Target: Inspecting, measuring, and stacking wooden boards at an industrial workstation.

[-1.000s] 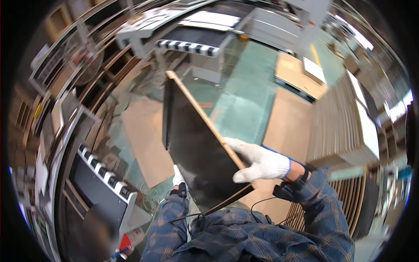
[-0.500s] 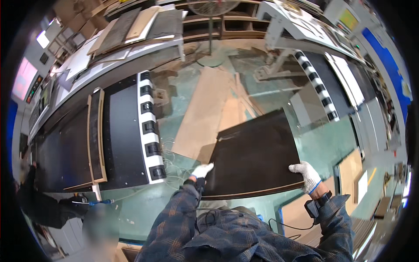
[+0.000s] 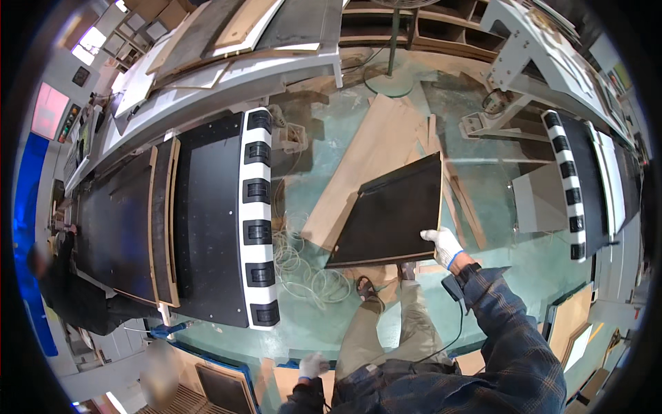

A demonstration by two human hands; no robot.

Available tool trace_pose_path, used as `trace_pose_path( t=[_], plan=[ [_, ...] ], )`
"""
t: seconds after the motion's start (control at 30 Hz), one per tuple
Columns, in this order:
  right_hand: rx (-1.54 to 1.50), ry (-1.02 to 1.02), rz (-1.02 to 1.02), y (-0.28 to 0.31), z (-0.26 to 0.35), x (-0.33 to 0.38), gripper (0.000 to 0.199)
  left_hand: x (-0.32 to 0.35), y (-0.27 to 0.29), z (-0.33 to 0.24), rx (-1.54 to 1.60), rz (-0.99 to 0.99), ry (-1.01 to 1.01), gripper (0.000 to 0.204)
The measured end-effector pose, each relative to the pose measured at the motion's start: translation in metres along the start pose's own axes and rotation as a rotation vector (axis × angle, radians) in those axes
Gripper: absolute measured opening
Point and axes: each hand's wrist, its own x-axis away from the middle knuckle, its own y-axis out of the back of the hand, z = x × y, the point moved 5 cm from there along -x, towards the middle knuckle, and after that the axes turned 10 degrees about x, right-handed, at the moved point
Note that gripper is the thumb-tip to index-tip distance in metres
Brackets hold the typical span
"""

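A dark brown panel [image 3: 393, 210] with pale wooden edges is tilted in front of me, above the floor. My right hand [image 3: 445, 250], in a white glove, is closed on its near right corner, thumb on the dark face and the other fingers out of sight behind the edge. Down by my left side, away from the panel, hangs my gloved left hand [image 3: 314, 366]. It is near a light wooden board [image 3: 286, 381]; its fingers are too unclear to read.
Loose plywood sheets [image 3: 372, 155] lie on the floor beyond the panel. To the left stands a roller conveyor [image 3: 259, 231] bearing dark panels [image 3: 117, 224], with a person [image 3: 62, 290] at its far side. Coiled clear tubing [image 3: 321, 283] lies near my feet. Another conveyor [image 3: 572, 186] is at right.
My left hand has let go of the panel and dropped to my side. The panel has tilted more steeply, held by my right hand alone. My view has turned left.
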Motion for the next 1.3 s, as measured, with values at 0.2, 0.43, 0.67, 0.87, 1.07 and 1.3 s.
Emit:
trace_pose_path(
  t=[0.2,0.43,0.67,0.87,1.07,1.3],
  plan=[
    [0.148,-0.062,-0.136,-0.036,-0.015,-0.111,0.025,0.037,-0.101,-0.018,0.343,-0.102,0.025,0.033],
    [0.13,0.011,0.083,0.018,0.027,-0.064,0.041,0.068,-0.166,-0.083,0.569,0.047,-0.093,0.04],
    [0.105,0.043,0.097,0.08,0.131,0.018,0.04,0.084,-0.243,-0.184,0.426,0.088,-0.129,0.052],
    [0.214,0.171,0.127,0.105,0.169,-0.001,0.04,0.081,-0.274,-0.206,0.344,0.186,-0.192,0.051],
    [0.217,0.183,0.037,0.142,0.201,0.011,0.038,0.091,-0.26,-0.197,0.396,0.13,-0.171,0.048],
    [0.222,0.172,-0.008,0.103,0.206,-0.03,0.039,0.044,-0.252,-0.191,0.408,0.102,-0.094,0.048]
  ],
)
